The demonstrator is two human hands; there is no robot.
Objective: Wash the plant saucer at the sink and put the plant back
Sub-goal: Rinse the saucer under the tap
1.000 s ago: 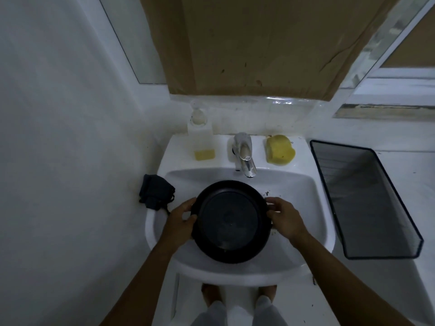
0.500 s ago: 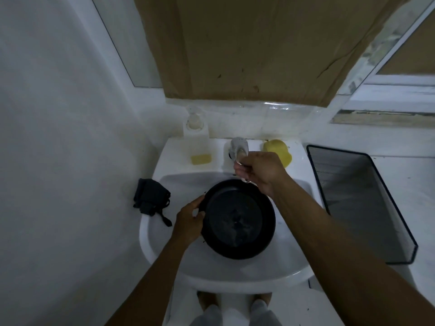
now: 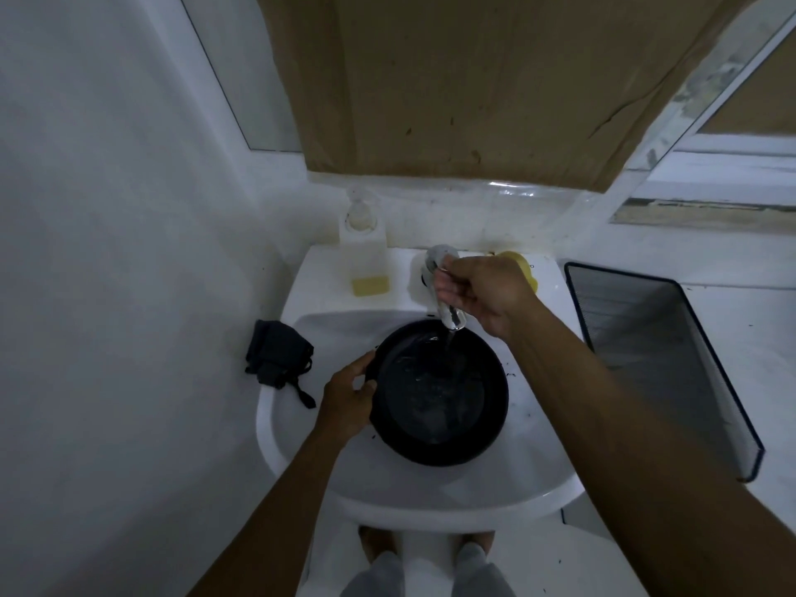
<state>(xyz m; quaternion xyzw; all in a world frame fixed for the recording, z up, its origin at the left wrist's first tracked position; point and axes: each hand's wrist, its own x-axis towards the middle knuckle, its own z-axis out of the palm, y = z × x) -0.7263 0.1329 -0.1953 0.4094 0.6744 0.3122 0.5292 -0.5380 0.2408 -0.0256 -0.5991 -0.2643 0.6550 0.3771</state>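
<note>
Left hand (image 3: 346, 402) is gripping the black saucer (image 3: 439, 394) at its 9 o'clock rim, holding it in the sink (image 3: 301, 458) under running water; right hand (image 3: 486, 295) is curling round the tap lever (image 3: 439, 255) at 12. Saucer is looking light, stiff and slick when wet, so the rim is the place to grip. Up top the spout (image 3: 451, 318) is crowding its far edge; soap bottle (image 3: 366, 260) at 11 and mesh tray (image 3: 667, 359) at 3 are sitting clear.

One black plant saucer (image 3: 439, 394) lies mid-frame in one white sink (image 3: 430, 506). One chrome tap (image 3: 436, 256) stands at the sink's upper edge. There are two hands: the left hand (image 3: 344, 402) left of centre and the right hand (image 3: 486, 295) above centre. Also in frame:
- one clear soap dispenser (image 3: 364, 260)
- one yellow sponge (image 3: 530, 271)
- one dark cloth (image 3: 278, 359) at left
- one black mesh tray (image 3: 659, 359) at right
- one cardboard sheet (image 3: 474, 79) on top
- two feet (image 3: 378, 541) at the bottom edge
</note>
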